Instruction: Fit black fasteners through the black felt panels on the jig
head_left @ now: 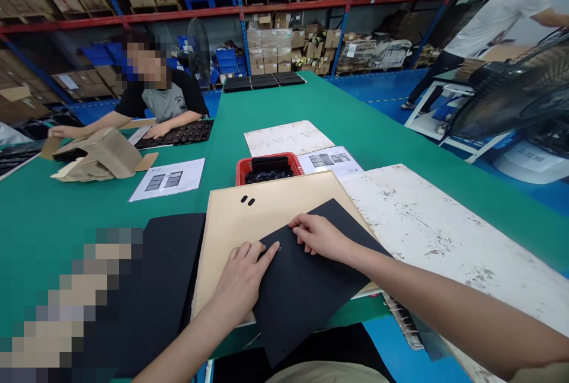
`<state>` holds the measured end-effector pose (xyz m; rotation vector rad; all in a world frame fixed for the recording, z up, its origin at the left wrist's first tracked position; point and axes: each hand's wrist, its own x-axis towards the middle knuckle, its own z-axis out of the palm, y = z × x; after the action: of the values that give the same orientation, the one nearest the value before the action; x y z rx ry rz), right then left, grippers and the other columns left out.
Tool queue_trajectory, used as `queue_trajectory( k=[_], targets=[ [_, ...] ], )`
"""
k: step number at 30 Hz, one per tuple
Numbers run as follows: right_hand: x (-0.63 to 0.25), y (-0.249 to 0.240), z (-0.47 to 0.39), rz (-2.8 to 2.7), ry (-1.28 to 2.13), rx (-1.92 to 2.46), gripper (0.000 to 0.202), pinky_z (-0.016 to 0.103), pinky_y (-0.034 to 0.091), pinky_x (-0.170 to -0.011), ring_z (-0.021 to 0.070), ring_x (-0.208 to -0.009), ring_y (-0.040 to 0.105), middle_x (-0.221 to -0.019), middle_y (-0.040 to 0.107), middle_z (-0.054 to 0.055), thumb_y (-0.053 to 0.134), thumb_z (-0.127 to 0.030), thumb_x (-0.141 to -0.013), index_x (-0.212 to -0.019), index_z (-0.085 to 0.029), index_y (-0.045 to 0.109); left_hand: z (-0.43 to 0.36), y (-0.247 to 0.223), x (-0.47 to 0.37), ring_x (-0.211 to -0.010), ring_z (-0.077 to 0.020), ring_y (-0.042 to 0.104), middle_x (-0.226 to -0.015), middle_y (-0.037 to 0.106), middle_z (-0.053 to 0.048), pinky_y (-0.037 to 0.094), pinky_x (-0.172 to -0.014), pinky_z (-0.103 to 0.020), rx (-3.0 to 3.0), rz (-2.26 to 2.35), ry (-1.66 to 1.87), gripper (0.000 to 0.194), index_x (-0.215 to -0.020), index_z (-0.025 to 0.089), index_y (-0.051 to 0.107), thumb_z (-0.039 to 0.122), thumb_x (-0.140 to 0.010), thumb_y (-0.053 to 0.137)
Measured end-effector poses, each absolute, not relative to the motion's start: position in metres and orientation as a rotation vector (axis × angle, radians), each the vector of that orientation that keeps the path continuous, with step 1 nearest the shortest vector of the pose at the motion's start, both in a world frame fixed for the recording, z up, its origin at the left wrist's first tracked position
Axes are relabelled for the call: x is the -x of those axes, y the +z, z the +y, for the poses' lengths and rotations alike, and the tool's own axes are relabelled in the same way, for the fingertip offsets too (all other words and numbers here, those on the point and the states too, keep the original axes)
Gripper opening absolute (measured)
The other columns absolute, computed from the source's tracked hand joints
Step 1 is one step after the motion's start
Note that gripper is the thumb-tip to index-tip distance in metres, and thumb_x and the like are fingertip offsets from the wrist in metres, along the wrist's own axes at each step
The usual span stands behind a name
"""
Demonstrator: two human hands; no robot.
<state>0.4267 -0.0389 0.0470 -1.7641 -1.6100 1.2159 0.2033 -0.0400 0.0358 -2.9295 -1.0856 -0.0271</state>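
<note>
A black sheet lies tilted across a beige board, its near corner hanging past the board's edge. My left hand rests at the sheet's left edge, fingers spread, one fingertip pressing beside a small light spot on the sheet. Over the sheet's upper part, my right hand is closed with thumb and fingers drawn together. Whatever it pinches, if anything, is too small or hidden to make out. Two small black oval pieces lie on the board's upper left.
Left of the board is a stack of black sheets. Behind it stands a red basket of black pieces, near printed sheets. A stained white board lies right. A co-worker sits across the green table beside a cardboard box.
</note>
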Motion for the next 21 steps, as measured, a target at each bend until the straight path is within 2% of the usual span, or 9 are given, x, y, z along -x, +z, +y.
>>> queue_trajectory(
  k=[3,5,8,13,16,21],
  targets=[
    [-0.425,0.047,-0.057,-1.907,0.876,1.695,0.026,0.028,0.051,-0.069,0.0153,-0.075,0.062,-0.089,0.063,0.006,0.042,-0.019,-0.09,-0.106,-0.018,0.062,-0.039,0.035,-0.201,-0.098,-0.0234,0.051,-0.111,0.058,-0.009,0.043,-0.079,-0.036,2.947,-1.093,-0.052,0.07,-0.139,0.025,0.039,-0.005,-0.076,0.035],
    [-0.421,0.045,-0.071,-2.135,0.611,1.585,0.032,0.032,0.05,-0.078,0.0194,-0.09,0.059,-0.101,0.061,0.009,0.038,-0.016,-0.092,-0.115,-0.017,0.061,-0.038,0.036,-0.201,-0.097,-0.0234,0.052,-0.11,0.059,-0.008,0.043,-0.078,-0.035,2.95,-1.072,-0.03,0.068,-0.138,0.026,0.04,-0.005,-0.078,0.035],
    [-0.414,0.041,-0.088,-2.418,0.277,1.509,0.041,0.037,0.049,-0.075,0.0228,-0.091,0.054,-0.109,0.058,0.013,0.033,-0.011,-0.091,-0.127,-0.015,0.053,-0.036,0.041,-0.203,-0.096,-0.0242,0.052,-0.108,0.059,-0.008,0.044,-0.077,-0.036,2.943,-1.033,0.034,0.065,-0.138,0.025,0.04,-0.005,-0.08,0.035],
    [-0.402,0.036,-0.095,-2.623,-0.147,1.532,0.045,0.038,0.047,-0.068,0.0241,-0.085,0.052,-0.113,0.059,0.014,0.038,-0.006,-0.084,-0.126,-0.008,0.052,-0.031,0.043,-0.204,-0.096,-0.0248,0.052,-0.103,0.059,-0.008,0.044,-0.077,-0.036,2.944,-0.922,0.093,0.06,-0.137,0.02,0.041,-0.004,-0.082,0.033],
    [-0.397,0.034,-0.095,-2.65,-0.231,1.539,0.045,0.038,0.046,-0.064,0.0242,-0.085,0.052,-0.117,0.059,0.015,0.04,-0.007,-0.084,-0.127,-0.005,0.051,-0.028,0.042,-0.203,-0.101,-0.0252,0.052,-0.103,0.06,-0.009,0.043,-0.08,-0.036,2.966,-0.824,0.052,0.055,-0.137,0.018,0.04,-0.001,-0.085,0.036],
    [-0.391,0.033,-0.096,-2.678,-0.234,1.527,0.047,0.039,0.047,-0.063,0.0246,-0.084,0.053,-0.12,0.058,0.015,0.04,-0.006,-0.083,-0.128,-0.008,0.051,-0.026,0.045,-0.206,-0.104,-0.0244,0.052,-0.11,0.061,-0.009,0.044,-0.083,-0.037,2.974,-0.7,0.107,0.045,-0.136,0.013,0.04,0.007,-0.091,0.036]
  ],
)
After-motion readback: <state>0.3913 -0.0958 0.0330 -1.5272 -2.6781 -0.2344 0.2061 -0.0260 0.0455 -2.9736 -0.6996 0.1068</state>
